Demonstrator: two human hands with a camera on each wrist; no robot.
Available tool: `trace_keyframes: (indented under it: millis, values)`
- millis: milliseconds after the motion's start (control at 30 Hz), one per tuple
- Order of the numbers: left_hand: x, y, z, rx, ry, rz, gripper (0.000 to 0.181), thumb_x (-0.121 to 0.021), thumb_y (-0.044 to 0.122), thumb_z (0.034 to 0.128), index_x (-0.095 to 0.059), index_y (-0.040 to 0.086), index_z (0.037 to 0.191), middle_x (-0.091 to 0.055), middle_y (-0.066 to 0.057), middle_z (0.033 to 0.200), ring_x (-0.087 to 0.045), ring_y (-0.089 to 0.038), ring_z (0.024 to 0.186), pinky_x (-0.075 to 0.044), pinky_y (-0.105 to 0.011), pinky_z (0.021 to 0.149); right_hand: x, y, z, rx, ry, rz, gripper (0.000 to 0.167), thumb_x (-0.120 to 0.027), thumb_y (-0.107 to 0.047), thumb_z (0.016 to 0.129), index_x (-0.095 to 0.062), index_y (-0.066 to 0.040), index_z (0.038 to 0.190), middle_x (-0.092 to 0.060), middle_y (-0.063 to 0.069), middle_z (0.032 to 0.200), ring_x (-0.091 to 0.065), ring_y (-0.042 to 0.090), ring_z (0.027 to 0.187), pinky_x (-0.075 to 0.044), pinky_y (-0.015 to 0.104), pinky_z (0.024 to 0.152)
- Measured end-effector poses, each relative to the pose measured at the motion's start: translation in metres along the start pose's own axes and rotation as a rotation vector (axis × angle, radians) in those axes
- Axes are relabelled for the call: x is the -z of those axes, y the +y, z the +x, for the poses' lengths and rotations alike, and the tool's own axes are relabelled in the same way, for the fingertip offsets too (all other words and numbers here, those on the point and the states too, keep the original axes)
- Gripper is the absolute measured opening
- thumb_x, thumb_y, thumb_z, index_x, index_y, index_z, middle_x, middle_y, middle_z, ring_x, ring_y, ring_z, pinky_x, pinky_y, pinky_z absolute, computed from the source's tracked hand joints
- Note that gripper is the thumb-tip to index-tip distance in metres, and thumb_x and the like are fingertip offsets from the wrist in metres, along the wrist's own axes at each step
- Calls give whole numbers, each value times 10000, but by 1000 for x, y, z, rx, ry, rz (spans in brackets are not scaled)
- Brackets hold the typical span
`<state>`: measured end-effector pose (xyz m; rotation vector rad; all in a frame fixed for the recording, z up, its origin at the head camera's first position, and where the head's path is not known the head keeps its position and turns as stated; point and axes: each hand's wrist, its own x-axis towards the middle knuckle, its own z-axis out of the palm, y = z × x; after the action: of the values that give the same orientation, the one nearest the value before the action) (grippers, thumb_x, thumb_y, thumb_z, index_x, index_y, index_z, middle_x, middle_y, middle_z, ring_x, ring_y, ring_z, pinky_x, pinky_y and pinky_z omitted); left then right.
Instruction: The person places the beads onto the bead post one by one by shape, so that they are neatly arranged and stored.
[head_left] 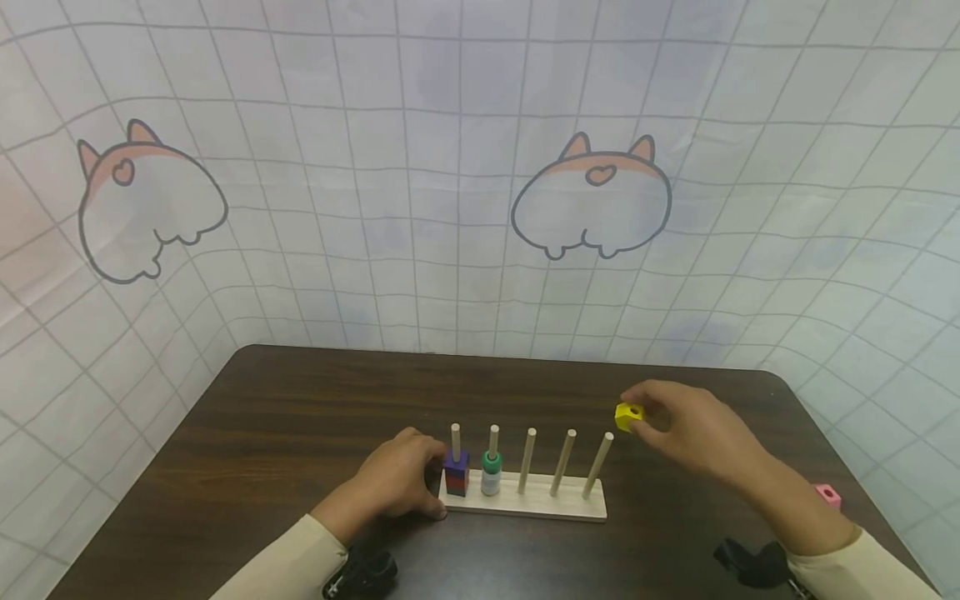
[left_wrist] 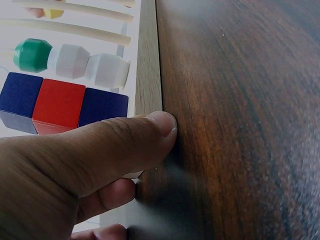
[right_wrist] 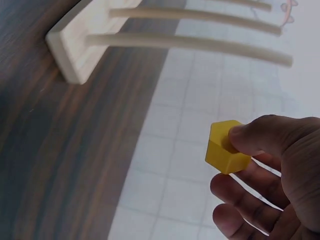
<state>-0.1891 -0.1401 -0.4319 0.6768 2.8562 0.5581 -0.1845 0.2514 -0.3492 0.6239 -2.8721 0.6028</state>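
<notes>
A wooden peg board (head_left: 532, 505) with several upright pegs stands on the table. Its leftmost peg bears a stack of square blue and red beads (left_wrist: 59, 102); the peg beside it carries two white beads (left_wrist: 72, 61) under a green one (left_wrist: 33, 55). My left hand (head_left: 401, 475) grips the left end of the board, thumb (left_wrist: 155, 125) along its front edge. Between thumb and fingers, my right hand (head_left: 693, 429) pinches a yellow hexagonal bead (right_wrist: 222, 152). That bead is in the air, to the right of the rightmost bare peg (head_left: 598, 467) and apart from it.
A pink bead (head_left: 828, 496) lies at the table's right side, partly behind my right forearm. The dark wooden table (head_left: 300, 417) ends at a white grid-patterned cloth (head_left: 465, 250) behind and at the sides. Black straps (head_left: 753, 562) hang near both wrists.
</notes>
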Motion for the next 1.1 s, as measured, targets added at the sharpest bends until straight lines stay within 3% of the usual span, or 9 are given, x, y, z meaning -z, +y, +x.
trace_keyframes:
  millis: [367,533,1100]
  values:
    - [0,0,0,-1,-2,1,519,-995,376,547,-692,196,928,-669,94,914,-573,-218,1020,-522,-441,785,11,-29,8,80,14,52,334,-816,-177,878,-702,-178,1192,-719,-101,1053,-679,117,918,-550,396,757]
    - [-1,0,0,-3,-6,3,514,-992,381,549,-694,196,925,-672,97,913,-575,-222,1032,-521,-440,798,14,-41,11,75,-6,93,357,-808,-186,884,-688,-172,1220,-711,-96,1045,-672,112,888,-546,374,739]
    - [2,2,-2,9,-7,-5,509,-997,367,547,-682,204,911,-661,93,913,-568,-216,1025,-512,-435,777,11,-72,23,158,-21,198,388,-814,-159,884,-679,-173,1247,-713,-51,1124,-673,101,934,-569,340,781]
